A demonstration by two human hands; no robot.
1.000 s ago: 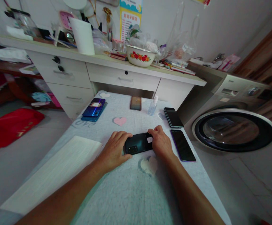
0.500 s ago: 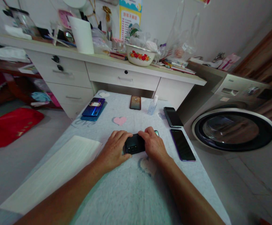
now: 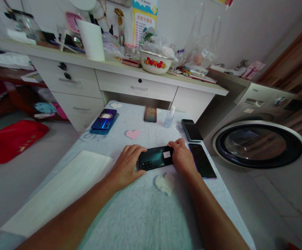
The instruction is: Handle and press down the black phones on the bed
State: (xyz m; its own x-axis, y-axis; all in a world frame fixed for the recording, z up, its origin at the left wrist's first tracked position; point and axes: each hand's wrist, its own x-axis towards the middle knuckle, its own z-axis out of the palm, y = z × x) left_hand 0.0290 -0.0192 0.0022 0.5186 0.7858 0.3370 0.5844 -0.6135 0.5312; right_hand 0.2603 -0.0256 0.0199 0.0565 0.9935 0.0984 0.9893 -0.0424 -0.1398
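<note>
**Dark phone [image 3: 156,158] in mid-handling, not yet released**

With the dark phone as the centre of the clock, the left hand [image 3: 128,165] is at 9 o'clock, wrapped round that end, fingers along the far edge and thumb by the near edge: a firm hold. The right hand [image 3: 184,158] is at 3 o'clock, fingers bent narrowly over the other end; I cannot tell whether it pinches the phone or only presses on it. The phone lies back up over the tablecloth [image 3: 151,222], camera block towards 9 and a white sticker [image 3: 167,154] towards 3. Whether it rests fully on the cloth is unclear.

Work on this phone looks under way rather than finished, to judge by the contact at both ends. Nothing visible marks a completed step on it.

The other things lie out of the hands' hold. A blue phone [image 3: 104,118] rests on another blue slab [image 3: 100,132] at 10 o'clock. A brown rectangle [image 3: 151,114], too blurred to identify, is at 12, with a clear spray bottle [image 3: 169,118] upright near 1. What seems a stacked black pair [image 3: 192,130] is at 2, and a purple-edged phone [image 3: 204,163] at 3, just beyond the right hand. Which of these have been dealt with, the view does not settle.
</note>
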